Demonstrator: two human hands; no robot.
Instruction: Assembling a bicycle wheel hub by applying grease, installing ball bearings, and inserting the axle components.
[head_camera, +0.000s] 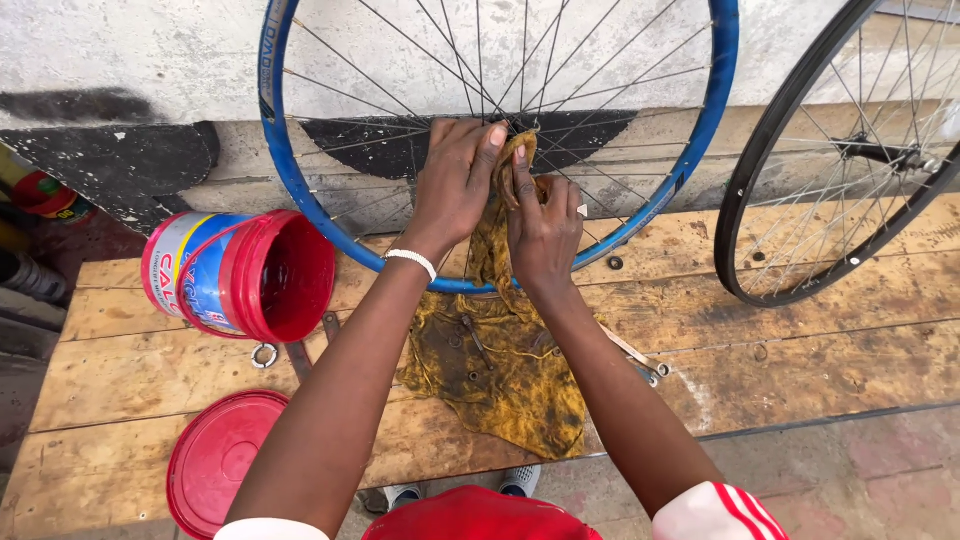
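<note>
A blue bicycle wheel rim (300, 190) with thin spokes stands upright on a wooden bench (800, 350), leaning against a pale wall. My left hand (455, 185) and my right hand (545, 230) meet at the wheel's centre. Both grip a dirty yellow rag (500, 370), bunched around the hub, which is hidden. The rag's lower part drapes down onto the bench. A white bracelet sits on my left wrist.
A red bucket (285, 275) lies on its side at the left, its red lid (225, 460) flat near the front edge. A black wheel (770, 170) leans at the right. Wrenches (300, 355) and small metal parts lie on the planks.
</note>
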